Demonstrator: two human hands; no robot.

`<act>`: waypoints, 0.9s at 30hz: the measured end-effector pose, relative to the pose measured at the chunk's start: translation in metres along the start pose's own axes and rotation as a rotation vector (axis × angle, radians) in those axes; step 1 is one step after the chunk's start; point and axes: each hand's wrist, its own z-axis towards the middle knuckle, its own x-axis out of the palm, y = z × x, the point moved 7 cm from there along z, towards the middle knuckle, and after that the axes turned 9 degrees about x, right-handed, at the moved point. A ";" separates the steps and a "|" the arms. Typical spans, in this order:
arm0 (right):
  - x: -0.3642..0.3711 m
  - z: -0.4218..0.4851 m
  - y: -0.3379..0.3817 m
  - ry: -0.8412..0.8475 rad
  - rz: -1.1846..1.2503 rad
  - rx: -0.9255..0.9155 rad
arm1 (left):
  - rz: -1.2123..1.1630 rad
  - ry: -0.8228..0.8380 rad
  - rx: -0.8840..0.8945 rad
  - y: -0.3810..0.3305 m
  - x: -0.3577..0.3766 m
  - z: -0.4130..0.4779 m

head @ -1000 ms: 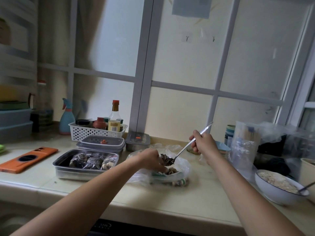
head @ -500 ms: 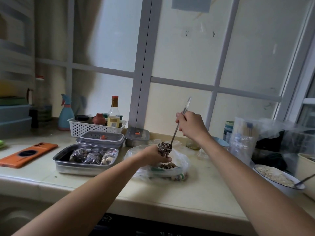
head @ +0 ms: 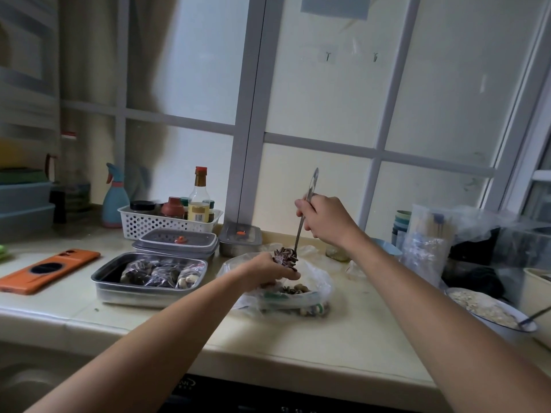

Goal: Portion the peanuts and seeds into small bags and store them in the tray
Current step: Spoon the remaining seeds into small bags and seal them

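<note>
My right hand [head: 325, 222] grips a long metal spoon [head: 301, 225] nearly upright, its bowl heaped with dark striped seeds [head: 285, 257]. My left hand [head: 268, 271] sits just under the spoon's bowl, fingers curled on something at the mouth of a large clear plastic bag [head: 316, 289] of peanuts and seeds; what it holds is hidden. A steel tray [head: 113, 278] to the left holds several small filled bags [head: 162, 272].
An orange phone [head: 47, 269] lies at far left. Behind the tray stand lidded containers [head: 176, 241], a small steel box [head: 240, 238] and a white basket [head: 167, 223] of bottles. A bowl with a spoon [head: 489, 312] and plastic bags [head: 429, 245] crowd the right.
My right hand lifted the spoon from a low slant in the big bag to nearly upright, bringing its load of seeds above my left hand. The view dipped slightly.
</note>
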 end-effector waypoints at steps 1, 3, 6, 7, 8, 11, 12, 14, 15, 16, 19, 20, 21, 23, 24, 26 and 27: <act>0.000 -0.001 0.004 0.008 -0.008 -0.016 | -0.019 -0.007 -0.001 0.001 0.000 0.002; 0.000 -0.002 0.011 0.018 -0.032 -0.060 | -0.053 -0.020 -0.011 0.002 -0.001 0.003; 0.000 -0.004 0.019 0.014 -0.073 -0.124 | -0.090 -0.034 -0.014 0.000 -0.001 0.002; 0.000 -0.004 0.021 0.005 -0.082 -0.139 | -0.100 -0.029 -0.012 0.000 0.001 0.003; -0.001 -0.005 0.023 -0.006 -0.090 -0.156 | -0.111 -0.025 -0.011 0.000 0.002 0.002; -0.001 -0.005 0.029 -0.036 -0.122 -0.199 | -0.120 -0.031 -0.030 0.002 0.003 0.003; 0.000 -0.005 0.030 -0.045 -0.127 -0.207 | -0.118 -0.033 -0.035 0.002 0.003 0.004; -0.001 -0.004 0.031 -0.075 -0.131 -0.211 | -0.140 -0.030 -0.032 0.003 0.004 0.006; -0.002 -0.003 0.031 -0.093 -0.136 -0.210 | -0.159 -0.030 -0.028 0.004 0.004 0.007; -0.003 -0.002 0.030 -0.108 -0.140 -0.208 | -0.174 -0.029 -0.024 0.003 0.003 0.008; -0.005 -0.003 0.030 -0.129 -0.130 -0.185 | -0.207 -0.025 -0.013 0.002 0.003 0.010; -0.005 -0.002 0.030 -0.126 -0.123 -0.188 | -0.230 -0.028 -0.014 0.001 0.003 0.010; -0.005 -0.002 0.031 -0.115 -0.118 -0.192 | -0.244 -0.036 -0.014 0.000 0.003 0.010; -0.004 -0.002 0.032 -0.080 -0.106 -0.200 | -0.246 -0.052 -0.018 0.000 0.002 0.010; -0.004 -0.002 0.032 -0.064 -0.103 -0.198 | -0.248 -0.055 -0.017 0.000 0.001 0.009; -0.005 -0.001 0.032 -0.068 -0.109 -0.200 | -0.270 -0.038 -0.011 0.002 0.003 0.008; -0.007 -0.001 0.032 -0.083 -0.112 -0.208 | -0.281 -0.026 -0.009 0.003 0.005 0.008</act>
